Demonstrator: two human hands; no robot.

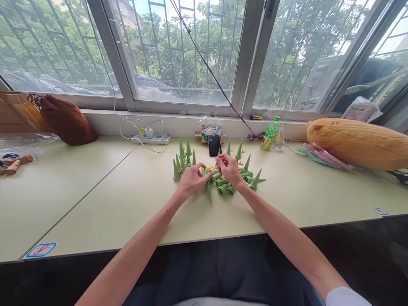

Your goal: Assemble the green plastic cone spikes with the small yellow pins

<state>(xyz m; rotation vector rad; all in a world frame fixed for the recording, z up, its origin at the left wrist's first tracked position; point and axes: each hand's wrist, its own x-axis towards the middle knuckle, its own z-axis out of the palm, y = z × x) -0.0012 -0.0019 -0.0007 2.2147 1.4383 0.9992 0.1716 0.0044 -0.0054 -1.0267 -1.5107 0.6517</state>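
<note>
Green cones (176,171) and green tubes (222,190) are gathered on the pale table (121,212), in front of the person and about both hands. The left hand (195,176) is held at the near left of the gathering, its thumb and forefinger parted and curved over the pieces in the middle; whether anything is gripped cannot be told. By the right hand (228,169), the fingertips are brought together above the middle, but it cannot be made out whether a small piece is pinched between them. Several cones are stood upright to the left of the left hand and others beyond and to the right of the right hand, while the tubes are laid on their sides just below and beside the right hand. A long cone (208,194) is seen lying just below the left hand, pointed toward the near edge. Small yellow pieces (208,169) are scattered between the hands. Farther back, a green-capped bottle (270,135) is stood beside a clear bottle (280,138); the level of their contents cannot be read. At the far left, a brown drawstring bag (66,121) is set down, its contents hidden.
</note>
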